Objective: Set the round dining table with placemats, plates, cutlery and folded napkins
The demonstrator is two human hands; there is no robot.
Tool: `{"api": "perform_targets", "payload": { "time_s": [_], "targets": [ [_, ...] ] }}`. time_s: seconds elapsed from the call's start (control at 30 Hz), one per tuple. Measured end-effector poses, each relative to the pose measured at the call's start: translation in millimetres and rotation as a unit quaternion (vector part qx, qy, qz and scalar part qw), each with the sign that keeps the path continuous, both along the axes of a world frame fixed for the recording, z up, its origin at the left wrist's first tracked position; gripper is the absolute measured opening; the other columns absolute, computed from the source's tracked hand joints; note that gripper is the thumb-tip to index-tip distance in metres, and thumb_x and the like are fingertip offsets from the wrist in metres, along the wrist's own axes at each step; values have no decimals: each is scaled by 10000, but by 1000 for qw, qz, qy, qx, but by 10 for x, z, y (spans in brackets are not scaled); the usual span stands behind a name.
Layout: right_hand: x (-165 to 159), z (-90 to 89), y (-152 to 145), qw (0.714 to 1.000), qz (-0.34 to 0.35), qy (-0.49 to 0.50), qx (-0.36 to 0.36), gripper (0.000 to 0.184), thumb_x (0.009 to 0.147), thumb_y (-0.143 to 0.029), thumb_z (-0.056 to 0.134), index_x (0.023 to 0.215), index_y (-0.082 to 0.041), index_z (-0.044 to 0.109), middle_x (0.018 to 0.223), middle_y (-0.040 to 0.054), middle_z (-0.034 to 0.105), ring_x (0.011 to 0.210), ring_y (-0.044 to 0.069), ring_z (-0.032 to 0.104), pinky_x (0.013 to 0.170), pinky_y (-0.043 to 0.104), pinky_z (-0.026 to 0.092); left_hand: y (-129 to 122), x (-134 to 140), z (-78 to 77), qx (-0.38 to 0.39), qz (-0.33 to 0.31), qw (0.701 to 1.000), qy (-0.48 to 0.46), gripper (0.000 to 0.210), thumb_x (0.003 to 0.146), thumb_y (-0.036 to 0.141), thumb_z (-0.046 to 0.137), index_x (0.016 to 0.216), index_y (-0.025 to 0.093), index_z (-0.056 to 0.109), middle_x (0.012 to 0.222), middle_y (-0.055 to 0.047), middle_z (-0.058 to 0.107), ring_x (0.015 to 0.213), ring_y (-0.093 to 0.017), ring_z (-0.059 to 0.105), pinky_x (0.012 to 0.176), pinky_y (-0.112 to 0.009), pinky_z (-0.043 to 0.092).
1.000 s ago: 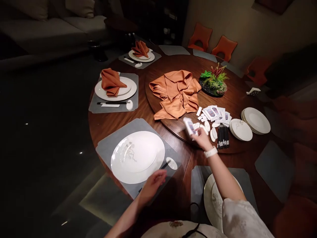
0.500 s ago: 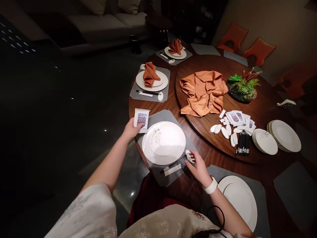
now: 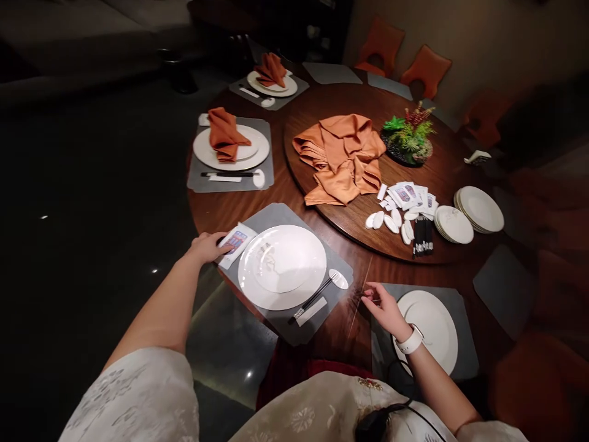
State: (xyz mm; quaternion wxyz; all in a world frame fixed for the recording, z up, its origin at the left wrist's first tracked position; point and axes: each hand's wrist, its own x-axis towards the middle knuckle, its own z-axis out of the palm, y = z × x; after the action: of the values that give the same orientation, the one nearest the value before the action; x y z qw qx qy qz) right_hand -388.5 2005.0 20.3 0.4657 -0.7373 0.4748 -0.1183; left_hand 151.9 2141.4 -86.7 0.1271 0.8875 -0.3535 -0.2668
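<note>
Dim light surrounds the round, dark wooden tabletop [image 3: 281,199], while one bright patch falls on the near place setting. From where I stand, a white rectangular packet with a colourful printed panel [image 3: 239,238] lies on a grey flat placemat [image 3: 276,212], at the left side of two stacked glossy white round plates [image 3: 285,261]. The person's left hand [image 3: 207,248] has its fingers on the packet's outer side; whether that grip pinches or merely presses, I cannot tell. I'd judge the packet light, thin and soft, apt to bend or slide, so a gentle pinch at one edge should suit it. The plates look hard, slick and breakable, best taken by the rim. Across from the packet, black slender chopsticks [image 3: 313,298] lean on a white oval rest [image 3: 339,279]. The right hand [image 3: 385,312] hovers between this mat and the next, fingers loosely curled, grasping nothing I can see. Farther out lie rumpled orange cloth napkins [image 3: 343,156].
</note>
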Motion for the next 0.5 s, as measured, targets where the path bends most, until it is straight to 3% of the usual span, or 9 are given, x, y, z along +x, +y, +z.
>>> {"api": "perform_targets", "payload": {
  "time_s": [0.07, 0.13, 0.23, 0.37, 0.5],
  "targets": [
    [-133, 20, -60, 1000, 1, 4, -9, 404, 822, -436, 632, 1153, -209, 596, 972, 66, 687, 839, 186, 671, 761, 351, 564, -21, -79, 19, 36, -17, 999, -34, 574, 792, 526, 657, 1203, 128, 619, 1137, -107, 656, 1263, -338, 507, 1084, -509, 380],
    [-312, 14, -195, 1000, -2, 13, -22, 375, 817, -417, 639, 1122, -199, 617, 966, 64, 688, 833, 179, 666, 758, 340, 555, -80, -210, 95, 47, 28, 996, -70, 570, 801, 561, 624, 1221, 175, 611, 1199, -105, 649, 1326, -334, 464, 1098, -502, 381],
    [-642, -33, -576, 998, -32, 32, -47, 305, 786, -366, 666, 1030, -183, 649, 934, 60, 696, 822, 176, 661, 782, 344, 543, -214, -561, 302, -24, 98, 990, -100, 517, 793, 558, 566, 1183, 223, 615, 1185, -61, 666, 1314, -282, 498, 1107, -455, 408],
    [-969, -102, -1452, 993, -88, 44, -61, 236, 751, -304, 672, 936, -158, 664, 892, 55, 707, 827, 176, 663, 814, 340, 537, -340, -1407, 585, -167, 121, 978, 28, 552, 688, 586, 577, 1091, 213, 626, 1184, -85, 683, 1001, -288, 671, 935, -455, 551],
    [-881, -61, -2659, 967, -120, 166, -149, 267, 845, -326, 604, 1025, -146, 687, 952, 83, 724, 847, 162, 679, 796, 278, 529, -251, -2486, 685, -217, 107, 952, 190, 649, 612, 723, 642, 1019, 218, 669, 1160, -121, 716, 928, -312, 693, 858, -454, 572]
  ]
}}
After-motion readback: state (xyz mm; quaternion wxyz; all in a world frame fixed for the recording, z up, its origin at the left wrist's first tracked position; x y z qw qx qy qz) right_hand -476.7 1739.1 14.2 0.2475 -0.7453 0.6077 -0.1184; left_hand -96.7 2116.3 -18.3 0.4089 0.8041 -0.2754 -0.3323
